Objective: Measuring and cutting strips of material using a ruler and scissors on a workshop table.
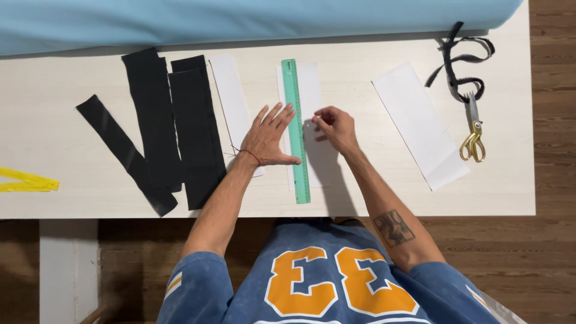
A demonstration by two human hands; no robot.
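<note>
One green ruler (pixel 296 129) lies upright on one white paper strip (pixel 312 96) at mid-table. Left hand (pixel 267 137): spread flat, pinning ruler. Right hand (pixel 336 127): fingers curled at ruler's right edge; grasp unclear. Two more paper strips (pixel 419 123). Three black fabric strips (pixel 193 135). One pair of scissors (pixel 473 133), right. Open tabletop (pixel 42 135) at left.

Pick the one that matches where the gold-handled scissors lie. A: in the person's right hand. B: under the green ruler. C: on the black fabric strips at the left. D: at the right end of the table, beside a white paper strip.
D: the gold-handled scissors lie on the table at its right end, beside a white paper strip, untouched by either hand.
</note>
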